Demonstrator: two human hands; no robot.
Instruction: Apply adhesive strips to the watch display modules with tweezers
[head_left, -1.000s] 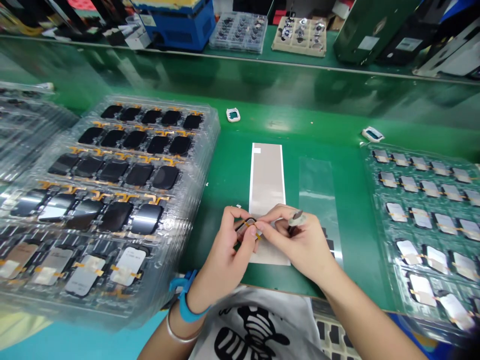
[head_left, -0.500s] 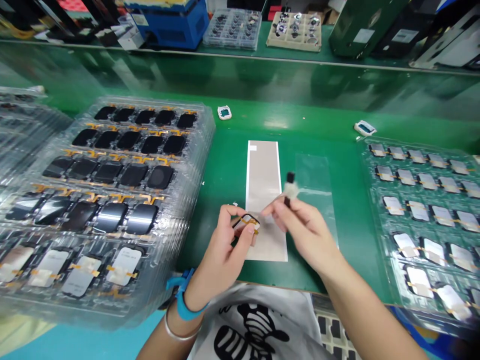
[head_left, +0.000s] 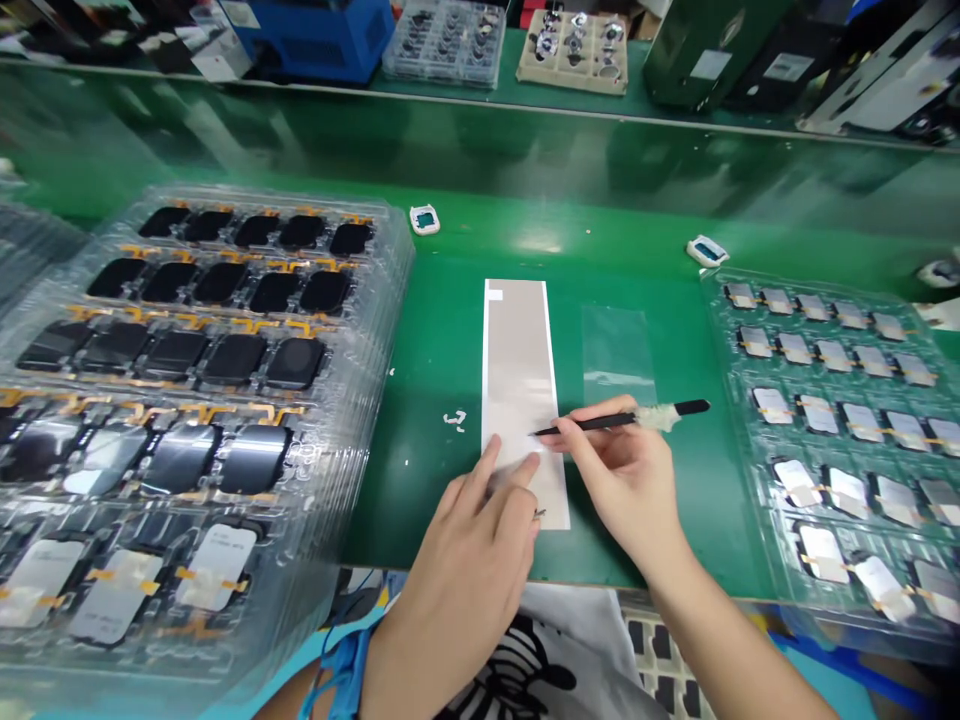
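Observation:
My left hand [head_left: 480,535] is over the lower part of a long beige sheet with white side strips [head_left: 517,350], two fingertips pressing on it. Its other fingers are curled around a small watch screen, mostly hidden; only a gold bit of its flex cable [head_left: 538,514] peeks out beside them. In my right hand [head_left: 622,465] is a pair of black tweezers [head_left: 611,421], wrapped with whitish tape near the back end. Their pointed tip touches or hovers just over the sheet, close to my left fingertips; I cannot tell which.
To the left stands a tall stack of clear trays [head_left: 382,330] with black screens. Another clear tray [head_left: 739,400] of silver-backed screens lies right. A transparent film [head_left: 619,345] lies beside the sheet, white scraps [head_left: 454,419] to its left. Two white watch cases [head_left: 424,220] sit behind.
My left hand has turned palm down and come onto the sheet, hiding the screen it held in plain sight. The tweezers have swung from upright to nearly level, tip toward the sheet.

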